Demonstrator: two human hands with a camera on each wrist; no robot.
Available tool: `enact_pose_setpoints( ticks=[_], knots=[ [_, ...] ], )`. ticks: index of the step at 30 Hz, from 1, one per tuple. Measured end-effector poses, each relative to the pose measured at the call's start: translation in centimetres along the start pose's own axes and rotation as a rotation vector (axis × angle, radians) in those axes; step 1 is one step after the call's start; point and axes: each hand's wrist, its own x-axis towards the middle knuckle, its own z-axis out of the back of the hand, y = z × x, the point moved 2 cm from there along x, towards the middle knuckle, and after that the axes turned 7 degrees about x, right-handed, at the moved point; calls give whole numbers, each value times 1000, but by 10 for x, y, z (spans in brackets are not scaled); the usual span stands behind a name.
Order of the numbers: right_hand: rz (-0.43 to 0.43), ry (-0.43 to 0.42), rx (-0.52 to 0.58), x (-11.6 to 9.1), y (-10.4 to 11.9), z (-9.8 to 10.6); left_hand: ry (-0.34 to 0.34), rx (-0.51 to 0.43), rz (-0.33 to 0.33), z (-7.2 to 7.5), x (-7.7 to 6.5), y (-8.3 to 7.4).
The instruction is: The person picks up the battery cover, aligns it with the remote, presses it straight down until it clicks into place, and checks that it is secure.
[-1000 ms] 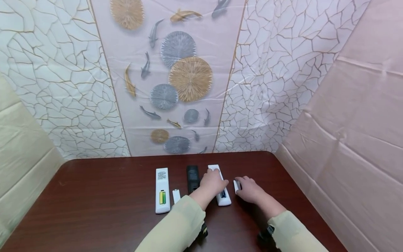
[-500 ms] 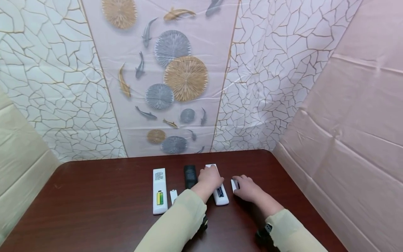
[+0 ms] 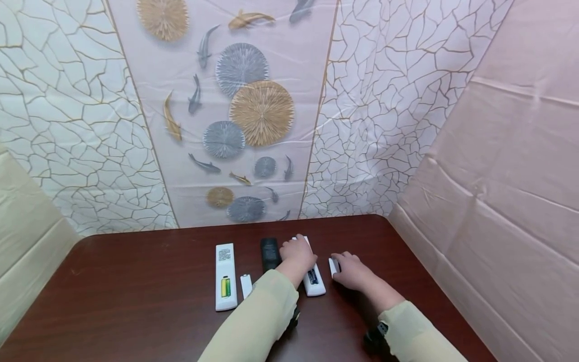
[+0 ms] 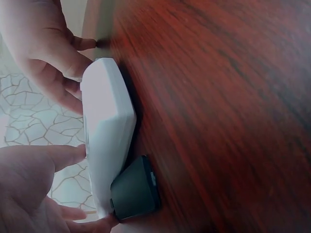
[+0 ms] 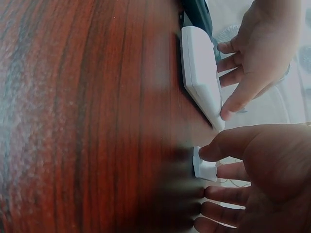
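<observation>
In the head view my left hand (image 3: 298, 255) lies over the upper part of a white remote control (image 3: 315, 286) and grips it by the sides. The remote lies face down, its battery compartment uncovered with dark batteries (image 3: 312, 276) inside. In the left wrist view my thumb meets the edge of the white remote (image 4: 108, 107). To its right, my right hand (image 3: 354, 271) pinches a small white battery cover (image 3: 333, 266) close to the tabletop. The right wrist view shows thumb and finger on this cover (image 5: 205, 167), with the other fingers spread beside it.
A black remote (image 3: 270, 254) lies left of my left hand, partly behind the forearm. Farther left are another white remote (image 3: 225, 266), with a yellow-green battery (image 3: 225, 287) in its compartment, and a loose white cover (image 3: 246, 285). Patterned cloth walls (image 3: 262, 110) border the brown table (image 3: 135, 286).
The head view has turned slightly, so everything sits farther left in it. My left thumb has drawn in against the white remote, showing more of its batteries. The right hand keeps its pinch on the battery cover.
</observation>
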Motion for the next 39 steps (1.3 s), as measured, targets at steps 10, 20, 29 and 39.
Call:
enact_pose_setpoints(
  ticks=[10, 20, 29, 39],
  knots=[
    [-6, 16, -25, 1, 0, 1, 29, -34, 46, -9, 15, -2],
    [-6, 32, -28, 5, -1, 3, 92, -137, 36, -10, 12, -3],
    [-12, 0, 22, 11, -1, 3, 85, -318, -6, -4, 15, 15],
    [-25, -54, 112, 10, -4, 2, 126, -401, -39, 3, 15, 19]
  ],
)
